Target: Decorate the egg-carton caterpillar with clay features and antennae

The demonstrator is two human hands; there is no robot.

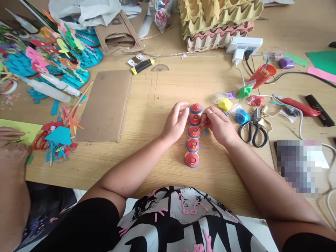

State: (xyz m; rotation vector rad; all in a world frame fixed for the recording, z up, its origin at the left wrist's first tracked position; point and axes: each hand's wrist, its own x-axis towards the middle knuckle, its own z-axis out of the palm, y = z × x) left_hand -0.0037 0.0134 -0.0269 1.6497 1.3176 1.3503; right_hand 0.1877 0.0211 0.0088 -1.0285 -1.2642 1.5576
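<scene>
A row of several small domed pieces [194, 132] runs up the table in front of me, joined end to end. Each has a red top with a yellow smile, dark marks and a blue rim. My left hand [176, 119] rests half-curled along the left side of the upper pieces, thumb and fingers slightly apart, holding nothing I can see. On the other side, my right hand [216, 124] pinches its fingertips together close to the second dome from the far end. Whatever is between those fingertips is too small or hidden to make out.
Right of my hands lie black-handled scissors [253, 129], bagged yellow clay [225, 104], blue clay [241, 116] and a red cup [263, 76]. Egg trays [217, 24] stand behind a power strip [245, 44]. At left are cardboard [105, 105], paper crafts and another person's hands [12, 140].
</scene>
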